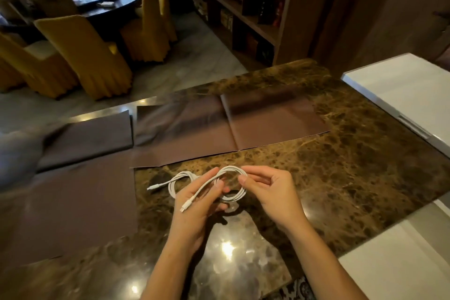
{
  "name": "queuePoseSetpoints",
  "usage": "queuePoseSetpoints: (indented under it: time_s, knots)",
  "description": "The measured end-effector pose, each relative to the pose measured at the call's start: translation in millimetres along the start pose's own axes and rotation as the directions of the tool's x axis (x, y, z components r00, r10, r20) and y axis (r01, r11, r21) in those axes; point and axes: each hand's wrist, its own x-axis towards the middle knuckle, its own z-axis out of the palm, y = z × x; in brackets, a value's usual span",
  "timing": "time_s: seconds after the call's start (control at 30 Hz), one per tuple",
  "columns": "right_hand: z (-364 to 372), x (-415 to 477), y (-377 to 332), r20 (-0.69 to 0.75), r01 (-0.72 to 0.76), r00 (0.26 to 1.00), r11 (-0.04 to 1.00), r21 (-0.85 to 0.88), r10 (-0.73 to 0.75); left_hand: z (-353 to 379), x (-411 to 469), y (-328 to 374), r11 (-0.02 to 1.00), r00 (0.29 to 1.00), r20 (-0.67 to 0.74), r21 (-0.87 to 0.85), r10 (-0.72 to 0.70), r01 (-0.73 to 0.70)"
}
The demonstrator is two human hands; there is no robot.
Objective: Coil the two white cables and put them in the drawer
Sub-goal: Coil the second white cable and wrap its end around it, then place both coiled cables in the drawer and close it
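A white cable (233, 173) is wound into a small coil held above the dark marble counter (341, 165). My left hand (199, 204) grips the coil from below, and one plug end hangs over its fingers. My right hand (270, 190) pinches the coil's upper right loop between thumb and fingers. A second white cable (175, 181) lies coiled on the counter just left of my hands, its plug end pointing left. No drawer can be made out in this view.
Brown mats (219, 129) lie on the counter behind and to the left of my hands. White surfaces (401, 85) border the counter on the right. Beyond the counter stand yellow-covered chairs (85, 56), a round table and dark shelves.
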Motion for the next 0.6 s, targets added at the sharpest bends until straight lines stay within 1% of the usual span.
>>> queuePoseSetpoints:
  time_s: [0.1,0.2,0.27,0.33,0.4,0.47,0.53,0.6]
  knots:
    - [13.3,6.8,14.4,-0.004,-0.033,0.999,0.995,-0.098,0.033,-55.2,1.9,7.5,0.971,0.995,0.074,0.233,-0.071,0.052]
    - [23.5,9.8,31.4,-0.011,-0.085,0.996,0.978,-0.19,0.085,-108.7,-0.3,21.5,0.877,0.973,0.137,0.471,-0.186,0.101]
    - [31.2,8.6,38.8,-0.011,-0.098,0.995,0.958,-0.269,0.099,-135.2,2.5,31.0,0.819,0.975,0.111,0.566,-0.19,0.096]
    - [37.2,7.3,40.8,-0.026,-0.055,0.998,0.908,-0.414,0.049,-147.8,10.9,37.0,0.762,0.987,0.079,0.645,-0.139,0.056]
    - [40.3,6.9,38.1,-0.037,0.029,0.997,0.789,-0.614,-0.065,-147.9,25.3,39.4,0.641,0.997,0.069,0.767,-0.032,-0.033]
    - [41.3,9.0,34.0,0.014,0.09,0.993,0.662,-0.744,-0.119,-138.1,43.5,43.9,0.505,0.991,0.08,0.854,0.107,-0.124]
    - [41.7,13.1,29.0,0.077,0.122,0.992,0.582,-0.804,-0.102,-127.8,64.0,46.7,0.358,0.973,0.133,0.913,0.189,-0.194]
    - [42.4,19.0,24.1,0.125,0.158,0.987,0.524,-0.837,-0.098,-120.8,85.9,45.7,0.172,0.951,0.218,0.951,0.218,-0.257]
